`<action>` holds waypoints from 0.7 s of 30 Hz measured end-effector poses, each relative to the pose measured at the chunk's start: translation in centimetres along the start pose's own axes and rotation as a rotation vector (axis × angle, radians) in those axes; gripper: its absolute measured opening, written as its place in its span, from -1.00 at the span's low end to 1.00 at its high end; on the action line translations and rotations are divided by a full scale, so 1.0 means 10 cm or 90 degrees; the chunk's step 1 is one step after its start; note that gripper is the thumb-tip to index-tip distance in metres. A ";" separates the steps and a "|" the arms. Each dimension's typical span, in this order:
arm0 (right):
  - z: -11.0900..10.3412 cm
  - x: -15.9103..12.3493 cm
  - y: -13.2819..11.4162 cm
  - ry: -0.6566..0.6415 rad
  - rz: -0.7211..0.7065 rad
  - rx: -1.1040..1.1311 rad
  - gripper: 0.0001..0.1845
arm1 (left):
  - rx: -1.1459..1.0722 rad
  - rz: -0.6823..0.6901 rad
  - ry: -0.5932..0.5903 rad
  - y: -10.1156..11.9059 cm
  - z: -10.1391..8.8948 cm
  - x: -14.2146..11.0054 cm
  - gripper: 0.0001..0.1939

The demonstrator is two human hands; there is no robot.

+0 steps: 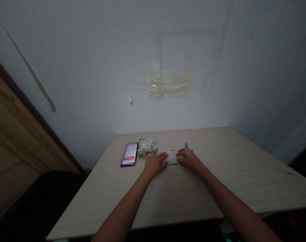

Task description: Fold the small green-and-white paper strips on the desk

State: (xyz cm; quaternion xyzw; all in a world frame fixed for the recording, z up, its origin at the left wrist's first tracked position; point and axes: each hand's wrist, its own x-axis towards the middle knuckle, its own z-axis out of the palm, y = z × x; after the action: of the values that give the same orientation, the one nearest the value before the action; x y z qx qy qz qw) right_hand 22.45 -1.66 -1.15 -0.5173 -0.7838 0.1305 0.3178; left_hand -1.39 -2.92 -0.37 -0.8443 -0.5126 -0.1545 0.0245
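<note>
a pale wood-grain table [233, 174] fills the lower middle of the frame, its far edge meeting a white wall [74, 74]. a smartphone [129, 154] lies flat on the table toward the far left, its screen pixelated. higher on the wall, just above centre, sits a patch of yellowed tape residue [163, 84], with a long scuff mark [29, 67] at upper left. a wooden panel [13, 134] runs down the left side, and a black chair back [36, 201] rises at lower left.

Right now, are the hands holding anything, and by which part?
The left hand and right hand touch the printed card at its side edges; grip unclear.
</note>
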 end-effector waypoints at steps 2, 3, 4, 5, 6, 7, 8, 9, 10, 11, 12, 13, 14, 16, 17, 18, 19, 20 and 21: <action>0.00 0.00 0.02 -0.003 -0.007 0.004 -0.72 | -0.005 -0.003 -0.001 0.00 0.00 0.00 -0.58; 0.00 -0.01 0.03 -0.005 -0.009 0.007 -0.71 | -0.003 -0.005 -0.004 0.00 0.00 0.00 -0.58; 0.00 -0.01 0.04 -0.007 -0.010 0.009 -0.71 | -0.001 -0.006 -0.006 0.00 0.00 0.00 -0.58; 0.00 -0.02 0.04 -0.008 -0.010 0.013 -0.70 | 0.002 -0.006 -0.008 0.00 0.00 0.01 -0.57; 0.00 -0.02 0.05 -0.008 -0.009 0.015 -0.70 | 0.004 -0.007 -0.010 0.00 0.00 0.01 -0.57; 0.01 -0.03 0.05 -0.006 -0.007 0.017 -0.70 | 0.006 -0.007 -0.011 0.00 0.00 0.01 -0.57; 0.01 -0.04 0.05 -0.002 -0.004 0.016 -0.71 | 0.007 -0.007 -0.012 0.00 0.00 0.01 -0.57; 0.02 -0.04 0.04 0.002 0.000 0.014 -0.72 | 0.007 -0.008 -0.011 0.00 0.01 0.01 -0.57; 0.03 -0.05 0.03 0.007 0.004 0.012 -0.74 | 0.005 -0.007 -0.010 -0.01 0.01 0.02 -0.57; 0.04 -0.05 0.02 0.012 0.009 0.009 -0.76 | 0.003 -0.006 -0.008 -0.01 0.02 0.02 -0.57; 0.05 -0.05 0.01 0.017 0.012 0.008 -0.77 | 0.000 -0.005 -0.006 -0.01 0.02 0.02 -0.58; 0.06 -0.04 0.00 0.019 0.013 0.006 -0.77 | -0.003 -0.006 -0.003 0.00 0.02 0.02 -0.58; 0.07 -0.04 -0.01 0.021 0.014 0.004 -0.77 | -0.006 -0.006 -0.001 0.00 0.02 0.02 -0.59; 0.08 -0.03 -0.02 0.022 0.011 -0.003 -0.76 | -0.008 -0.009 0.001 0.00 0.02 0.01 -0.59; 0.08 -0.03 -0.03 0.019 0.009 -0.009 -0.76 | -0.008 -0.010 0.000 0.00 0.02 0.01 -0.59; 0.07 -0.03 -0.03 0.017 0.005 -0.015 -0.75 | -0.007 -0.012 -0.001 0.01 0.01 0.01 -0.59; 0.06 -0.03 -0.03 0.014 0.000 -0.021 -0.75 | -0.006 -0.013 -0.002 0.01 0.01 0.01 -0.59; 0.05 -0.03 -0.03 0.009 -0.009 -0.025 -0.74 | -0.004 -0.013 -0.003 0.01 0.00 0.01 -0.59; 0.04 -0.03 -0.03 0.002 -0.018 -0.029 -0.74 | -0.004 -0.013 -0.003 0.01 0.00 0.01 -0.59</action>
State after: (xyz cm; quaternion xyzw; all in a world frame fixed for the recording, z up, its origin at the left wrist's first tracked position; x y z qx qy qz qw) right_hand 22.11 -1.98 -1.38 -0.5136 -0.7931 0.1072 0.3093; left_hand -1.24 -2.85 -0.32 -0.8397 -0.5205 -0.1541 0.0189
